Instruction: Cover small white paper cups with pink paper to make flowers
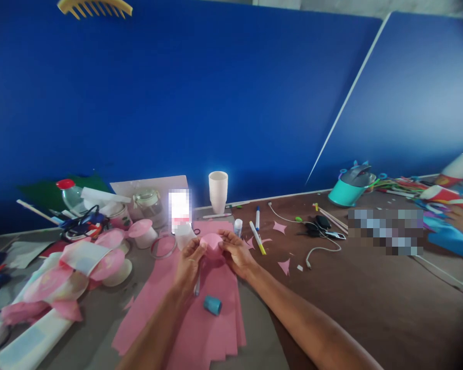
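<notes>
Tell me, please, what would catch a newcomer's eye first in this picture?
Probably the two hands at the centre: the left hand and the right hand grip a small pink round object from either side, above a stack of pink paper sheets on the table. A small blue roll lies on the paper just below the hands. Behind them, a stack of white cups stands out against the deep blue wall.

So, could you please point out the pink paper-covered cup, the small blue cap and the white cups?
pink paper-covered cup (212,245), head view, on its pink top face.
small blue cap (213,305), head view, on its side wall.
white cups (218,191), head view, mid-wall of the stack.
</notes>
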### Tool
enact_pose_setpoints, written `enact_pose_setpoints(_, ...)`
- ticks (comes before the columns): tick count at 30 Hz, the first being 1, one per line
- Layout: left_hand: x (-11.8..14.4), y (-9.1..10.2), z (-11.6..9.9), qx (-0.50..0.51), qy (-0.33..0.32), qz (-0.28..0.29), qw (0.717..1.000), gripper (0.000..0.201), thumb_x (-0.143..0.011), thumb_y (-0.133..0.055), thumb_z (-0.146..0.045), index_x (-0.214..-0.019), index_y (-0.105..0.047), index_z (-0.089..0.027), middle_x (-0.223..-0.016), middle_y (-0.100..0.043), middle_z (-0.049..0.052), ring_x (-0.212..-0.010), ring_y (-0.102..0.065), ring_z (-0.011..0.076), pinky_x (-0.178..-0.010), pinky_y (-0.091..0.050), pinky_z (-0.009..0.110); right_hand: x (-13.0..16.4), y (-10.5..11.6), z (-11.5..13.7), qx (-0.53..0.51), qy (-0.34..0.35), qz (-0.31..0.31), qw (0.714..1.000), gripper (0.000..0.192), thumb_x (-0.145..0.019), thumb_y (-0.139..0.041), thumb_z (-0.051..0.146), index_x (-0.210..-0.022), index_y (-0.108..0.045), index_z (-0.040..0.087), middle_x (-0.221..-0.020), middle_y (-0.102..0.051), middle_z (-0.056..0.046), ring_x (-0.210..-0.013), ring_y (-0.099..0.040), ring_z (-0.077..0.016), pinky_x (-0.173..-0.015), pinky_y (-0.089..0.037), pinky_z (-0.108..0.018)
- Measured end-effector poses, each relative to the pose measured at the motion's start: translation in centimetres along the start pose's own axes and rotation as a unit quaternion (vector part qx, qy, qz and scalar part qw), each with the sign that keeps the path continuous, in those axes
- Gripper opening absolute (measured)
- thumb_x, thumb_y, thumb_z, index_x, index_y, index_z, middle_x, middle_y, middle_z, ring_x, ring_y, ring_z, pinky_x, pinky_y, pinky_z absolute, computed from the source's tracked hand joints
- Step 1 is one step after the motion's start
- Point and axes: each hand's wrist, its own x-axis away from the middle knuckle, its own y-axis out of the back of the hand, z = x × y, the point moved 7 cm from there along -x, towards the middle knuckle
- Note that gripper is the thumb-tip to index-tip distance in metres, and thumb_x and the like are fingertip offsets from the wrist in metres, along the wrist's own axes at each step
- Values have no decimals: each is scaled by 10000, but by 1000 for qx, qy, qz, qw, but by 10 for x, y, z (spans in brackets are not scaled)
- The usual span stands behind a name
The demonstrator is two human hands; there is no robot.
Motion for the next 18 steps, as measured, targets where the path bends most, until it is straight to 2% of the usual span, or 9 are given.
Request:
enact_pose_setpoints(4, 1, -2, 1, 5, 15, 16, 1000, 325, -602, -896, -357, -743, -656, -190, -637, -617, -25, -586, -559, 127, -595, -482, 282, 0, 0, -3, 9, 0, -2, 1000, 399, -571, -855, 265, -917, -660, 224, -705, -678, 36, -603, -590, -140, -588, -454, -257)
enact_pose_setpoints(11, 1, 0, -9, 20, 7, 49, 999, 288, -672, -855, -396, -757, -640, -224, -724, -667, 6, -765, -659, 221, -641, -525, 336, 1, 1, 2, 33, 43, -8, 998, 336, -656, -772, 361, -931, -651, 211, -760, -667, 27, -600, -583, -113, -624, -474, -260)
enact_pose_setpoints(14, 1, -1, -16, 10, 8, 62, 998, 296, -664, -853, -399, -788, -649, -225, -773, -688, 20, -829, -676, 250, -664, -535, 350, 0, -1, 2, 69, 68, -2, 995, 315, -691, -751, 372, -938, -646, 208, -738, -638, 30, -586, -576, -111, -613, -476, -263)
enact_pose_setpoints(18, 0, 2, -19, 2, 3, 62, 998, 303, -661, -845, -388, -839, -658, -231, -812, -702, 20, -868, -684, 247, -712, -547, 347, -1, -5, 0, 144, 109, 11, 984, 254, -757, -695, 378, -937, -624, 214, -669, -580, 42, -562, -554, -126, -584, -469, -276)
